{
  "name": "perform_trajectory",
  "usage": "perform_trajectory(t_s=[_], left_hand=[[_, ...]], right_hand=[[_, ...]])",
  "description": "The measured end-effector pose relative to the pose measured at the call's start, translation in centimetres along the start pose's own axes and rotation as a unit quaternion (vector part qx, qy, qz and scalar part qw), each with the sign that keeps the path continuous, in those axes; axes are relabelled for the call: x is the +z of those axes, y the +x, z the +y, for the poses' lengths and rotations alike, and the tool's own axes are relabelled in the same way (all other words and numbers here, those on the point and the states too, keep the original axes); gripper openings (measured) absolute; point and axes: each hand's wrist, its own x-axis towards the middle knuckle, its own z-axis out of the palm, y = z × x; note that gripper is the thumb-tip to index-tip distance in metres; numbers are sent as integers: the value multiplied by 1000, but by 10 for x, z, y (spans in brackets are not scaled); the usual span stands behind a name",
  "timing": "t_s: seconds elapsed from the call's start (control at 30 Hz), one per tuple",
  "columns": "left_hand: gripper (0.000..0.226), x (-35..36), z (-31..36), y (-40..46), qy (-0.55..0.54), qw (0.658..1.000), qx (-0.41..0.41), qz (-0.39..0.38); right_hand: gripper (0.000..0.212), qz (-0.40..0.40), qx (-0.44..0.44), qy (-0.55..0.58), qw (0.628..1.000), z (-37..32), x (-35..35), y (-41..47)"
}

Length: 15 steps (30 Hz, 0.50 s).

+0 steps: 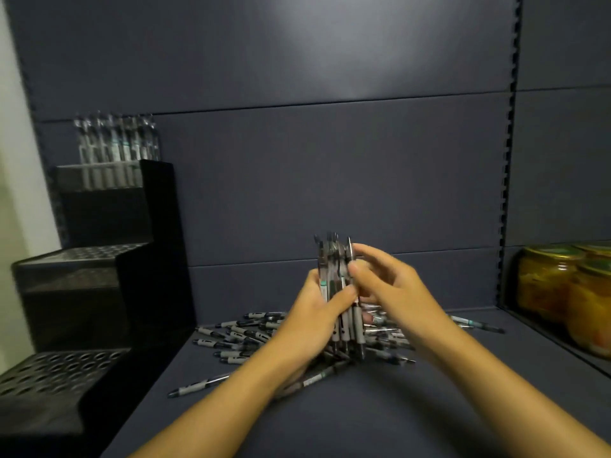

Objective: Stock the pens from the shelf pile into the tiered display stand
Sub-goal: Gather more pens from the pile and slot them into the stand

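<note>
Bundle of pens (335, 292) upright | left grip (317, 312) clamped on it | right grip (393, 285) pinching it

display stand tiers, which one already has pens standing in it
The top tier of the display stand, at the back left. A row of upright pens sticks out of it; the middle tier and bottom tier show only bare holes.

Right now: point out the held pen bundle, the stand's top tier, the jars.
pen bundle (334, 259), head view, upper barrels above the hands
top tier (99, 175), head view, front mesh wall
jars (545, 285), head view, left jar's glass side
</note>
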Motion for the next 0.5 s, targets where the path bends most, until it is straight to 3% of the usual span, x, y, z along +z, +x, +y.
perform_trajectory(t_s=[0.1, 0.3, 0.5], left_hand=[[30, -18, 31, -7, -6, 1000, 23, -1], [29, -69, 84, -19, 21, 999, 33, 21], [27, -132, 117, -31, 56, 994, 59, 74]], right_hand=[[12, -34, 0, -2, 999, -27, 7, 8], [6, -57, -68, -62, 994, -72, 47, 35], [9, -75, -93, -50, 992, -98, 114, 56]])
